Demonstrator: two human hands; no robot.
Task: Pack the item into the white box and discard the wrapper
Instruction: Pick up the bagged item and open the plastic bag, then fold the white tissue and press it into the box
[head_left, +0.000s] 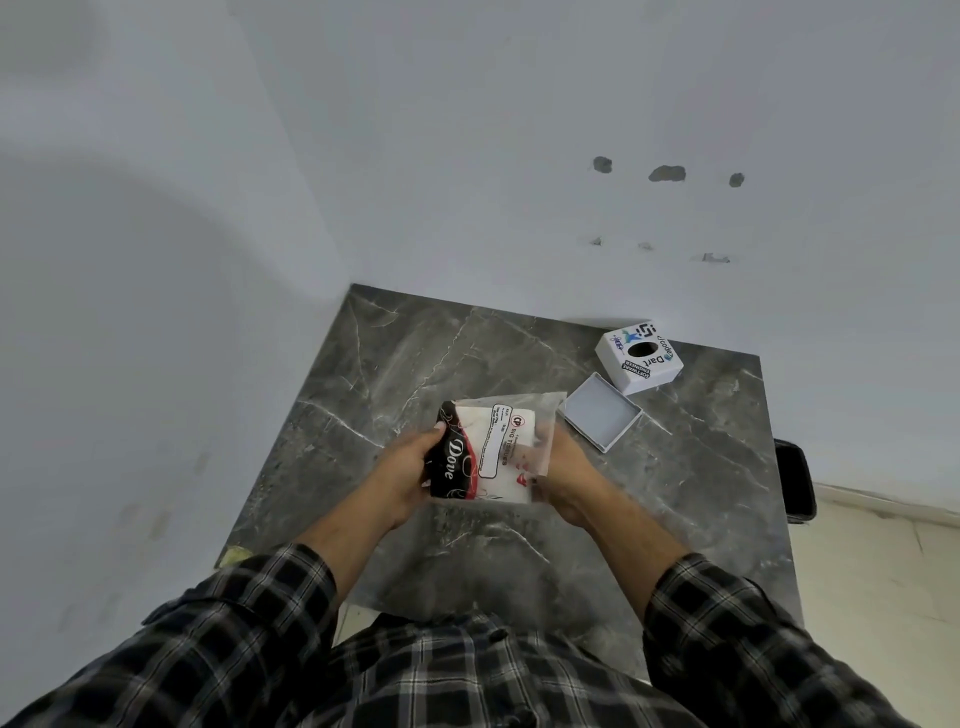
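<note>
Above the middle of the marble table (519, 353) I hold a clear plastic wrapper (519, 415) with a printed label. Inside it lies an item (453, 457) with a black and red end marked "Dove" and a white part. My left hand (408, 467) grips the black end of the item. My right hand (563, 467) holds the wrapper's right edge, partly seen through the plastic. An open white box tray (602, 415) lies just right of the wrapper. Behind it sits a white box part (638, 358) with stickers and a round black hole.
The table stands in a corner between grey-white walls at the left and back. A dark bin (795, 478) stands by the table's right edge, on a pale floor. My plaid sleeves and shirt fill the bottom of the view.
</note>
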